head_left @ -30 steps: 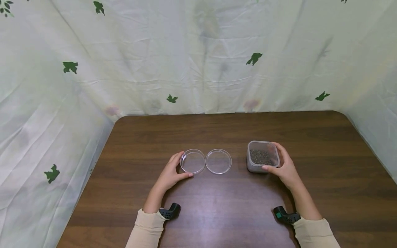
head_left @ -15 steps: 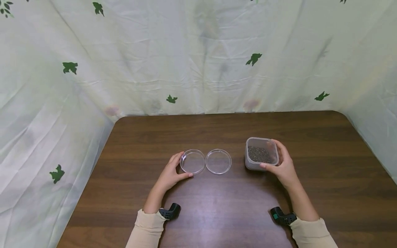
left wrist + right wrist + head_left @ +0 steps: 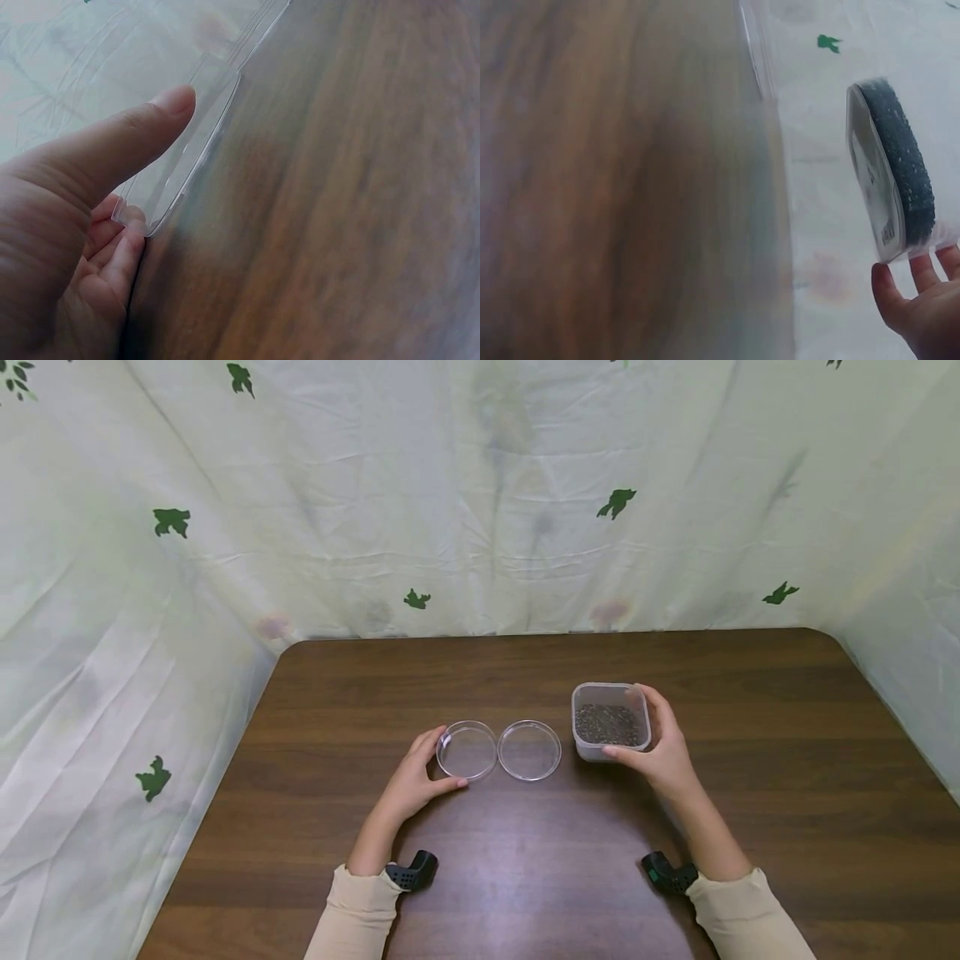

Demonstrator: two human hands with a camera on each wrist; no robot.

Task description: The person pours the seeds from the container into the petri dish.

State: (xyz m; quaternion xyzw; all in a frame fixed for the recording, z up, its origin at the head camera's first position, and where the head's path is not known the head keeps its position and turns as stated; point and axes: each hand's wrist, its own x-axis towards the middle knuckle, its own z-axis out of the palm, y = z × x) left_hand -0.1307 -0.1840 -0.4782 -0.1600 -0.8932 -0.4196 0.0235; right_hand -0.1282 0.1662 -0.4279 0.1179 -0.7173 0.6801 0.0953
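Note:
Two clear round petri dishes stand side by side on the table: a left dish [image 3: 467, 776] and a right dish [image 3: 529, 777]. My left hand [image 3: 408, 787] holds the left one by its rim, thumb at the near side and fingers at the far side; the left wrist view shows the dish wall [image 3: 196, 161] between them. Just right of the dishes, my right hand [image 3: 666, 762] grips a clear square plastic tub [image 3: 592, 752] partly filled with dark granules [image 3: 606, 724]. It is raised off the table, and its pale underside [image 3: 875, 187] shows in the right wrist view.
The brown wooden table [image 3: 480, 877] has rounded far corners. Behind it and along both sides hangs a pale curtain [image 3: 450, 510] with green leaf shapes. Black wrist cameras sit on both wrists, the left camera [image 3: 412, 871] and the right camera [image 3: 667, 872].
My right hand has lifted the tub and carried it left and slightly away, closer to the right petri dish. The left hand and both dishes have stayed in place.

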